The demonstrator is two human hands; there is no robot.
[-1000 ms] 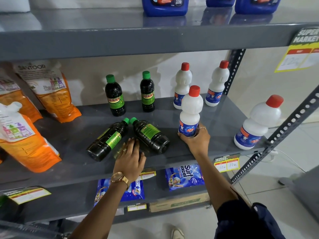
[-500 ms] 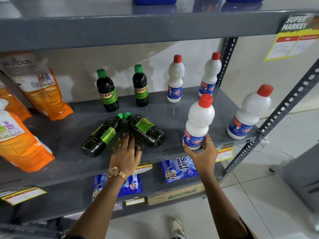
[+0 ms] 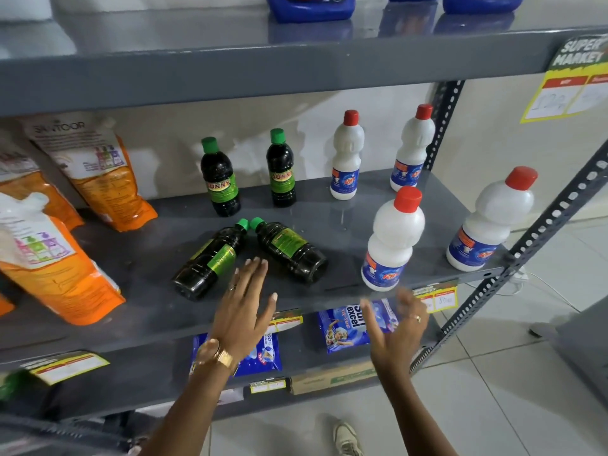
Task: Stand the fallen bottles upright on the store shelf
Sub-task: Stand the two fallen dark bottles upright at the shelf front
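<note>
Two dark bottles with green caps lie on their sides on the grey shelf (image 3: 345,222), caps nearly touching: the left fallen bottle (image 3: 210,261) and the right fallen bottle (image 3: 289,250). My left hand (image 3: 245,311) hovers open just in front of them, fingers spread. A white bottle with a red cap (image 3: 391,240) stands upright near the shelf's front edge. My right hand (image 3: 394,330) is open and blurred just below it, off the bottle. Two dark bottles (image 3: 220,179) (image 3: 281,169) and two white bottles (image 3: 347,156) (image 3: 411,149) stand upright at the back.
Another white bottle (image 3: 492,222) stands at the shelf's right front corner beside the perforated metal upright (image 3: 539,232). Orange refill pouches (image 3: 56,258) lean at the left. Blue detergent sachets (image 3: 348,324) lie on the lower shelf. Blue jugs (image 3: 311,6) sit on the shelf above.
My right hand has let go of the white bottle, which now stands at the front edge, and has dropped below the shelf. My left hand has lifted off the shelf and spread.
</note>
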